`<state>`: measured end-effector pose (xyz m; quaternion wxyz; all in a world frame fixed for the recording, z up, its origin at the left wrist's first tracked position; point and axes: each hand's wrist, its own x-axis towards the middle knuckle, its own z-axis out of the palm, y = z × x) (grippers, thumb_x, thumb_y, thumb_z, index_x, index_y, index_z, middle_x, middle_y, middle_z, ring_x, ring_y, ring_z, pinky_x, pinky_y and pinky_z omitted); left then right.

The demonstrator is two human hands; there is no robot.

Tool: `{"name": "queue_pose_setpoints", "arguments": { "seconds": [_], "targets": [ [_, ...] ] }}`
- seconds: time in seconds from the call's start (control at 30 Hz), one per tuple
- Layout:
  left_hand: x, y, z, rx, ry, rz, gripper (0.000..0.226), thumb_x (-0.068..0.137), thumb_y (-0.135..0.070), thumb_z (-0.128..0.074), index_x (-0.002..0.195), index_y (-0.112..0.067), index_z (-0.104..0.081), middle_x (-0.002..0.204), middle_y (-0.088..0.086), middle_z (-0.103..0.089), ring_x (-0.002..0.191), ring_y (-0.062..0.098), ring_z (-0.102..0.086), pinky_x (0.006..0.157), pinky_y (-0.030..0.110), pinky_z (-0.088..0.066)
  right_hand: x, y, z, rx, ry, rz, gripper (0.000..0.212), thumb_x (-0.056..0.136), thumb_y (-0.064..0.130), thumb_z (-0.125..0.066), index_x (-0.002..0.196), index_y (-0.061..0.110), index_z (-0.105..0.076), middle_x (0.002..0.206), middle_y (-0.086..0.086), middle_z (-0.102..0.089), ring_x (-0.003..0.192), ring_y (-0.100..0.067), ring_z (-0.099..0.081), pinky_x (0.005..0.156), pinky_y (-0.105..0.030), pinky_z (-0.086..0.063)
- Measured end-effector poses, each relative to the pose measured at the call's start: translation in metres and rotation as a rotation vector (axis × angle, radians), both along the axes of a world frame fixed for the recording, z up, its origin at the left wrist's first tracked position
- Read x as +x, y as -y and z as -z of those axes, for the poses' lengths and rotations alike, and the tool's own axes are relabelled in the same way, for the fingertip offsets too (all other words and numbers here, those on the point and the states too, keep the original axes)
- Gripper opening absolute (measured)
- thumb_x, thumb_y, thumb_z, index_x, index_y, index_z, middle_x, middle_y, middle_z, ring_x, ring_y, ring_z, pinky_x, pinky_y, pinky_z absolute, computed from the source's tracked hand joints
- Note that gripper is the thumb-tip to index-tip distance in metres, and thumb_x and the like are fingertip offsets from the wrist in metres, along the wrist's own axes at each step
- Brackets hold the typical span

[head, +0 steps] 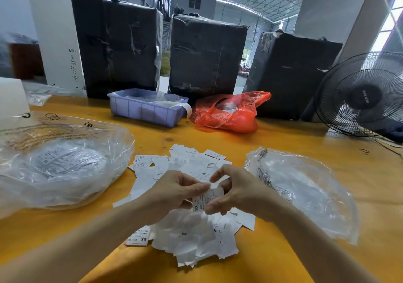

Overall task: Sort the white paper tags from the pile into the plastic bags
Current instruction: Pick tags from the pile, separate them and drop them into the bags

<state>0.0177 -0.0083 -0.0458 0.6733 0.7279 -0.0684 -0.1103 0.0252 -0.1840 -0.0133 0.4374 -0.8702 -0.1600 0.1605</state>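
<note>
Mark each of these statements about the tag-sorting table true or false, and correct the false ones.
1. Both hands hold one paper tag marked XS. True: the left hand and right hand pinch it above the pile of tags.
2. The clear plastic bag on the left is empty. False: printed tags show through it.
3. A red plastic bag lies beside the blue plastic bin. True.
4. The black fan stands at the table's left end. False: it stands at the right.
5. Three black-wrapped bales stand behind the table. True.
</note>
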Motion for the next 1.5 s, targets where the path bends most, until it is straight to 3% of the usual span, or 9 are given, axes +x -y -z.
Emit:
{"name": "queue_pose_setpoints", "arguments": {
  "seconds": [0.17, 0.3, 0.4, 0.6, 0.73, 0.9, 1.1, 1.3, 1.5],
  "targets": [
    [0.002, 0.001, 0.003, -0.125, -0.012, -0.103, 0.025, 0.068, -0.03, -0.071, 0.077, -0.007, -0.077, 0.085, 0.019, -0.072, 0.078, 0.026, -0.065, 0.076, 0.034, -0.053, 0.0, -0.005, 0.003, 0.047, 0.175, 0.077, 0.055, 0.066, 0.02, -0.085, 0.109, 0.018, -0.049, 0.054, 0.003, -0.06, 0.058, -0.015, -0.059, 0.062, -0.041, -0.047],
    [0.008, 0.001, 0.002, -0.378, -0.109, -0.274, 0.03, 0.065, -0.026, -0.072, 0.083, -0.002, -0.074, 0.08, 0.017, -0.066, 0.076, 0.024, -0.059, 0.059, 0.024, -0.053, -0.003, -0.013, 0.007, 0.146, 0.385, 0.149, 0.041, 0.082, 0.02, -0.072, 0.119, 0.013, -0.057, 0.083, -0.005, -0.069, 0.07, -0.018, -0.067, 0.075, -0.041, -0.056],
    [0.008, 0.001, 0.003, -0.45, -0.115, -0.299, 0.035, 0.066, -0.026, -0.071, 0.09, 0.0, -0.073, 0.089, 0.019, -0.067, 0.083, 0.026, -0.06, 0.069, 0.03, -0.052, -0.008, -0.021, 0.011, 0.126, 0.469, 0.074, 0.042, 0.086, 0.018, -0.068, 0.126, 0.01, -0.059, 0.091, -0.004, -0.07, 0.075, -0.016, -0.067, 0.075, -0.033, -0.056],
    [0.006, 0.002, 0.002, -0.486, -0.11, -0.331, 0.036, 0.073, -0.026, -0.07, 0.097, 0.001, -0.072, 0.1, 0.024, -0.067, 0.087, 0.028, -0.06, 0.079, 0.035, -0.051, -0.009, -0.023, 0.013, 0.276, 0.407, 0.078, 0.037, 0.081, 0.011, -0.073, 0.116, 0.01, -0.065, 0.089, -0.003, -0.07, 0.072, -0.012, -0.067, 0.073, -0.027, -0.057],
    [0.004, 0.004, 0.001, -0.449, -0.063, -0.349, 0.033, 0.064, -0.033, -0.07, 0.085, -0.008, -0.076, 0.086, 0.009, -0.073, 0.075, 0.02, -0.065, 0.066, 0.028, -0.053, -0.006, -0.024, 0.018, 0.346, 0.322, 0.061, 0.021, 0.076, 0.005, -0.075, 0.096, 0.008, -0.071, 0.084, -0.008, -0.072, 0.068, -0.012, -0.064, 0.07, -0.029, -0.057],
    [0.001, 0.004, 0.002, -0.41, -0.053, -0.327, 0.033, 0.064, -0.035, -0.071, 0.086, -0.011, -0.077, 0.088, 0.013, -0.072, 0.078, 0.024, -0.061, 0.064, 0.031, -0.048, -0.001, -0.022, 0.021, 0.555, 0.102, 0.172, 0.023, 0.076, 0.009, -0.075, 0.096, 0.01, -0.065, 0.074, -0.003, -0.072, 0.064, -0.013, -0.067, 0.06, -0.02, -0.051],
    [0.009, -0.005, -0.004, -0.346, -0.179, -0.227, 0.05, 0.066, -0.041, -0.07, 0.104, -0.009, -0.068, 0.08, 0.006, -0.072, 0.072, 0.02, -0.064, 0.059, 0.025, -0.052, 0.005, -0.015, 0.019, 0.657, -0.05, 0.285, 0.02, 0.076, 0.0, -0.071, 0.094, 0.005, -0.064, 0.064, -0.003, -0.069, 0.059, -0.012, -0.066, 0.058, -0.02, -0.05],
    [0.013, -0.016, -0.007, -0.088, -0.119, -0.177, 0.015, 0.076, -0.009, -0.076, 0.088, -0.001, -0.073, 0.07, 0.007, -0.068, 0.054, 0.01, -0.061, 0.052, 0.019, -0.05, 0.006, -0.012, 0.021, 0.631, 0.019, 0.314, 0.017, 0.079, -0.003, -0.068, 0.094, 0.002, -0.063, 0.064, -0.009, -0.07, 0.061, -0.018, -0.069, 0.062, -0.024, -0.056],
    [0.026, -0.065, -0.043, 0.11, 0.028, -0.354, 0.008, 0.076, -0.016, -0.077, 0.078, -0.011, -0.072, 0.07, 0.003, -0.069, 0.064, 0.01, -0.062, 0.051, 0.016, -0.051, 0.011, 0.014, -0.006, 0.42, 0.203, 0.24, 0.013, 0.08, 0.004, -0.07, 0.091, 0.008, -0.067, 0.077, -0.01, -0.074, 0.066, -0.021, -0.071, 0.057, -0.022, -0.057]
  ]
}}
